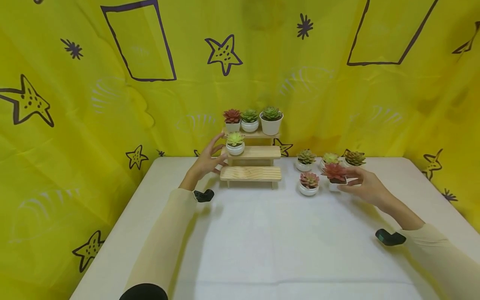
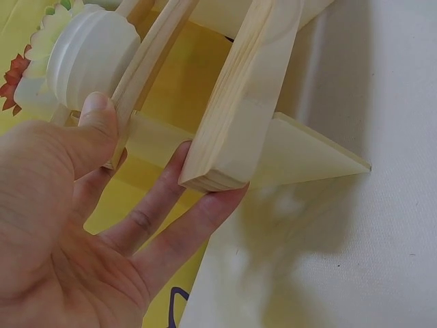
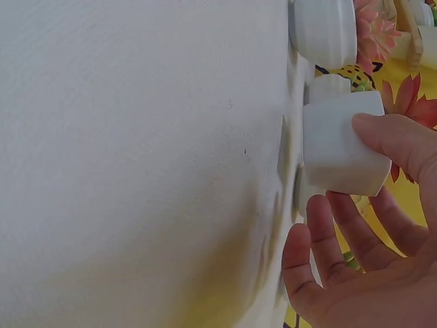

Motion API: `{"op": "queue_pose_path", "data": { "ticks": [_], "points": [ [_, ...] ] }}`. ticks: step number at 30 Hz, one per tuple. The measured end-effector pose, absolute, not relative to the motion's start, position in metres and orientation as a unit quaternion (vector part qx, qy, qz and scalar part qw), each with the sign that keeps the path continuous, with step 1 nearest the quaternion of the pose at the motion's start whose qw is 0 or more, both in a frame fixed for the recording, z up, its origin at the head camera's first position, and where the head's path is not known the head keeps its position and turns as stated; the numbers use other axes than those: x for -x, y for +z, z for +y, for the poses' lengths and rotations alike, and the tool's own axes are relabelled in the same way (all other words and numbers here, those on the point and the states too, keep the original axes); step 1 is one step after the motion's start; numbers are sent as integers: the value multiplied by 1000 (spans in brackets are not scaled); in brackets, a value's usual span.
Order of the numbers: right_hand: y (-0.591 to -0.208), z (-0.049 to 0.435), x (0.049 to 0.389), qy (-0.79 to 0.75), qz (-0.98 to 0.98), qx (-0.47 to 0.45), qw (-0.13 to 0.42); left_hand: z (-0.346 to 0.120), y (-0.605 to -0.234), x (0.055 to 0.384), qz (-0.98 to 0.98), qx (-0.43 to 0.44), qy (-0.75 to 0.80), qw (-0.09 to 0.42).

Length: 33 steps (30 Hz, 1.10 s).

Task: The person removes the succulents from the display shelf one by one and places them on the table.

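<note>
My left hand holds the left end of a three-step wooden stand. In the left wrist view its thumb lies on the middle step, beside a ribbed white pot, and other fingers touch the end of the lowest step. At the right, my right hand pinches a red succulent by its square white pot. The thumb presses one side of that pot, with fingers on another. Whether its base touches the table I cannot tell.
Three potted succulents line the top step, including a red one; a yellow-green one sits on the middle step. Around the right hand stand a pink succulent, a green one and others. A yellow curtain hangs behind the white table.
</note>
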State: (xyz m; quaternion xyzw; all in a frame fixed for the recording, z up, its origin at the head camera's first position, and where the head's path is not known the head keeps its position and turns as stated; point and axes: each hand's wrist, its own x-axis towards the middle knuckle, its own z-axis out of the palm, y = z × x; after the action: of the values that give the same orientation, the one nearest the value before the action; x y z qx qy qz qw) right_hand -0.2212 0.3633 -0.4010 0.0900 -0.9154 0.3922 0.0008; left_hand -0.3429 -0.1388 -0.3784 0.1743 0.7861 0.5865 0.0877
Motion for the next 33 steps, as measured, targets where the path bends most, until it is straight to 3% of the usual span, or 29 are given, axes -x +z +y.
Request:
{"op": "queue_pose_path", "data": {
  "ticks": [33],
  "points": [
    [-411, 369, 223, 422, -901, -92, -33, -138, -379, 343, 779, -169, 597, 92]
  ]
}}
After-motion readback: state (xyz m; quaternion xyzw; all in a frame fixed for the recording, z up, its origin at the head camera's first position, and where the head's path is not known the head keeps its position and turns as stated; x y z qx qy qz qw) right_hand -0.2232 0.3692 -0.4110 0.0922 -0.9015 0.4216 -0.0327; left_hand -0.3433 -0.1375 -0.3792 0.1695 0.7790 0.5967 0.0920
